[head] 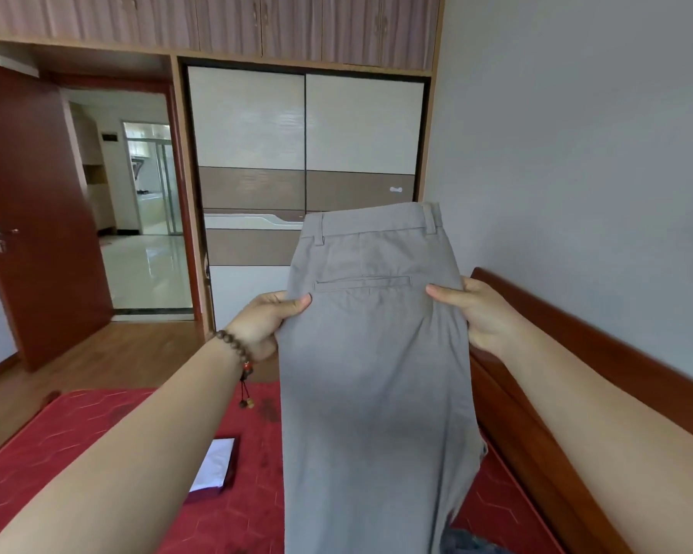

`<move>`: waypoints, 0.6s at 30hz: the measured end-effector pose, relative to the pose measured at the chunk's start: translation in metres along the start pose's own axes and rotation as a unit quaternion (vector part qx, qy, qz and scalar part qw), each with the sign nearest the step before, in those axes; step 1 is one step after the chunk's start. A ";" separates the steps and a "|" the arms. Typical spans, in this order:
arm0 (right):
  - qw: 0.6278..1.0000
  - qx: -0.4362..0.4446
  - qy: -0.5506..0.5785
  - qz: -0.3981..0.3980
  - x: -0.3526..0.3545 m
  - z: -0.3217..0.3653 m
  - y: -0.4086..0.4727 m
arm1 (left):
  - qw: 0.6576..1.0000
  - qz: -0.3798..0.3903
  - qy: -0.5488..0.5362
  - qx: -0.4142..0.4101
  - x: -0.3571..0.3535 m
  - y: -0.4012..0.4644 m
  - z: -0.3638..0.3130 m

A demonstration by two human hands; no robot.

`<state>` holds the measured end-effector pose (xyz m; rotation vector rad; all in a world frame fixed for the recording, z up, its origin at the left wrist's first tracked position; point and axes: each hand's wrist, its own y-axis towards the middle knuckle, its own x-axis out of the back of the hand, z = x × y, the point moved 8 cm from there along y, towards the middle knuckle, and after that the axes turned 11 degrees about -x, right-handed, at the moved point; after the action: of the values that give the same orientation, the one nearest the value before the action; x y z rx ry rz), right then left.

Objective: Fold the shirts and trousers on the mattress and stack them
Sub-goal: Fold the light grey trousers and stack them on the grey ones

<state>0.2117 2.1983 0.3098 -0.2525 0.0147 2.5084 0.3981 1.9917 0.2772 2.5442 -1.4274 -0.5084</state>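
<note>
Above the red mattress [97, 433], left hand [263, 319] and right hand [477, 313] pinch the grey trousers' [373, 373] side edges; waistband up, legs hanging below.

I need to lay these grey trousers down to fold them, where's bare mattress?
Bare red mattress lies left of the white folded item, toward the floor-side edge. Some shows between that item and the hanging trousers. By the wooden bed frame, dark fabric crowds it.

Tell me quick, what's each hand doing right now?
Left hand: pinching the left edge of the grey trousers, held up in the air.
Right hand: gripping the trousers' right edge.
</note>
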 end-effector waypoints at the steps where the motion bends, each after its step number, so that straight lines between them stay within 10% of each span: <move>1: 1.000 -0.004 -0.010 -0.001 0.001 0.003 0.013 | 1.000 -0.009 0.006 0.007 0.004 0.012 0.002; 8: 0.995 0.041 -0.039 -0.079 0.002 0.045 0.098 | 0.989 -0.103 0.109 -0.009 0.028 0.102 -0.018; 18: 0.956 0.268 -0.032 -0.117 -0.049 0.195 0.102 | 0.931 -0.155 0.198 -0.264 0.021 0.144 -0.196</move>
<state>0.1571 2.0998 0.5055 0.0518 0.5949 2.1755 0.3686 1.8968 0.4998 2.2515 -0.6418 -0.3340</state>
